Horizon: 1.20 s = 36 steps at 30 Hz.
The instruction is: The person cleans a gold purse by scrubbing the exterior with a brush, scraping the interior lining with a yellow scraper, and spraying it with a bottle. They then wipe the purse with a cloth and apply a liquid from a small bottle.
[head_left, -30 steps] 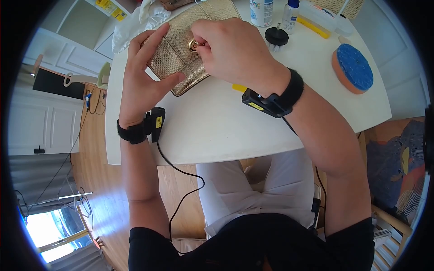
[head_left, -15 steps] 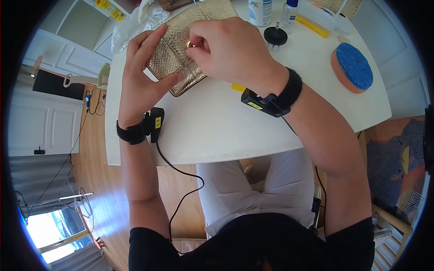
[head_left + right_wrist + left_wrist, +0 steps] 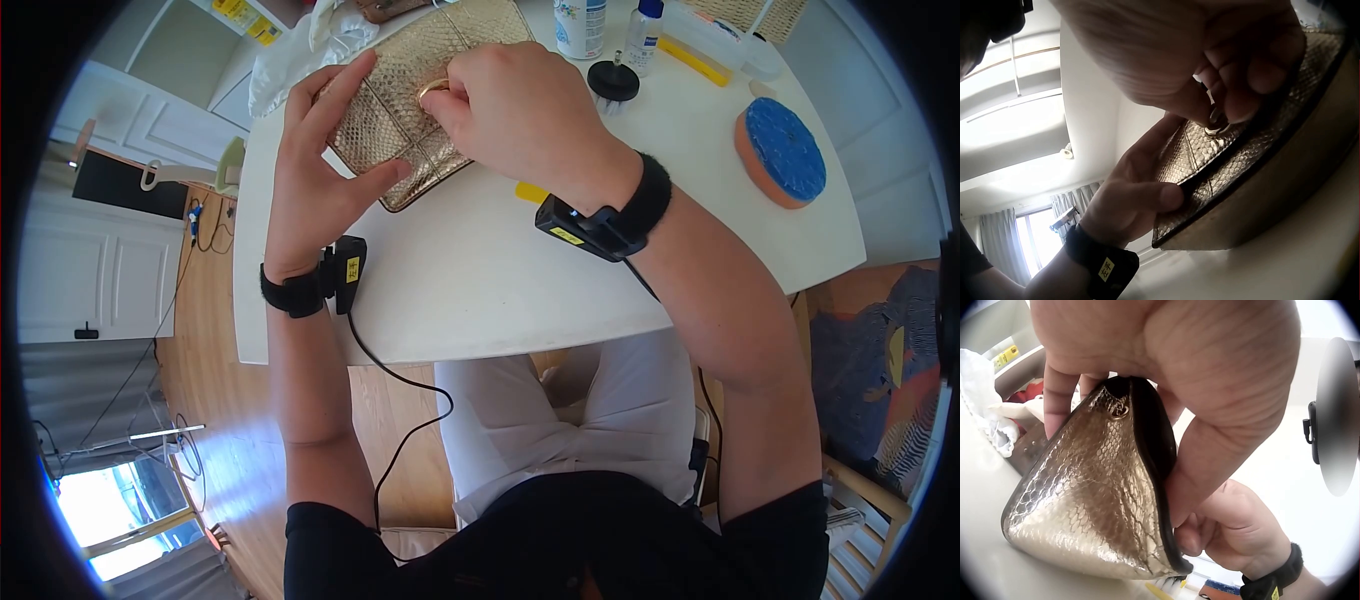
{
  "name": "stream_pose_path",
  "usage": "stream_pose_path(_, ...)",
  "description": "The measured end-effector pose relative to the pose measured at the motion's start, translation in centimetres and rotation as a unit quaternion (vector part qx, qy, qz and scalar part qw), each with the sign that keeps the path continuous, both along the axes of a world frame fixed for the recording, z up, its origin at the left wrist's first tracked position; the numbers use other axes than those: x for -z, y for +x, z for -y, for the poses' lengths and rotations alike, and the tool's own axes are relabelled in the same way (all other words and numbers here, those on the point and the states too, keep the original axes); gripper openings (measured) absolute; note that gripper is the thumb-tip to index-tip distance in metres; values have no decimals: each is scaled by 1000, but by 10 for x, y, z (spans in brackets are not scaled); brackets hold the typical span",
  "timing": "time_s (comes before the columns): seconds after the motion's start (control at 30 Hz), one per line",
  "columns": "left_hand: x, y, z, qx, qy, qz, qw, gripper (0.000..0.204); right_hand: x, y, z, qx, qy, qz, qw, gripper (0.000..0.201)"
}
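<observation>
A gold, scale-textured bag with dark edges [image 3: 385, 125] lies at the table's far side in the head view. My left hand [image 3: 325, 185] grips its left end, thumb on the front and fingers over the top edge. Fingers of my right hand [image 3: 520, 115] pinch a gold ring-like clasp [image 3: 432, 90] on the bag's front. In the left wrist view the bag's side [image 3: 1091, 494] shows a small ring near the top. The right wrist view shows the clasp [image 3: 1216, 129] under the right fingertips, partly hidden.
Beyond my right hand stand a round black brush [image 3: 612, 82], a blue-capped bottle [image 3: 643, 35] and a spray can [image 3: 580, 25]. A blue and orange sponge [image 3: 780, 152] lies at the right. White cloth [image 3: 290, 75] is behind the left hand; a yellow item [image 3: 531, 192] lies beneath the right wrist.
The right fingers have shifted slightly at the clasp, and its ring shows more clearly at their tips. The left hand keeps its hold on the bag.
</observation>
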<state>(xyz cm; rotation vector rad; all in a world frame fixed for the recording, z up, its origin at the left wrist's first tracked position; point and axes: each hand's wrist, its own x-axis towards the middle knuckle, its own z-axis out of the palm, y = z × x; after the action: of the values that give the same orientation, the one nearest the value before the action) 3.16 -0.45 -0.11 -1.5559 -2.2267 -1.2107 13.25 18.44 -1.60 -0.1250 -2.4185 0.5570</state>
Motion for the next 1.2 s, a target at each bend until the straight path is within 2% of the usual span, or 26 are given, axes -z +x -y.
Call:
stream_pose_path(0.33,0,0,-1,-2,0,4,1000,90,1,-2,1,-2,-23,5,1000,27)
stream_pose_path(0.4,0,-1,0,-4,-3,-5,1000,90,6,-5,1,-6,-35,-47,998,24)
stream_pose_path(0.53,1,-1,-1,1,3,-2,1000,90,5,-3,-2,-9,-13,-61,998,23)
stream_pose_path(0.63,-2,1,0,-3,-4,-14,1000,90,1,-1,-2,-33,-42,-34,998,26)
stream_pose_path(0.7,0,-2,1,-4,-5,-17,1000,89,-1,-2,-1,-7,-34,11,999,30)
stream_pose_path(0.93,1,-5,2,-10,-11,-23,1000,89,2,-6,-1,0,-68,-5,998,34)
stream_pose_path(1.0,2,-5,1,-5,-4,-25,1000,89,-3,-4,-3,-25,-104,28,994,34)
stream_pose_path(1.1,0,-3,1,-4,-1,-25,1000,89,-4,0,-2,-22,-46,36,998,35)
stream_pose_path(1.2,1,-3,1,-9,-4,-25,1000,90,-1,-1,-1,-21,-53,29,998,35)
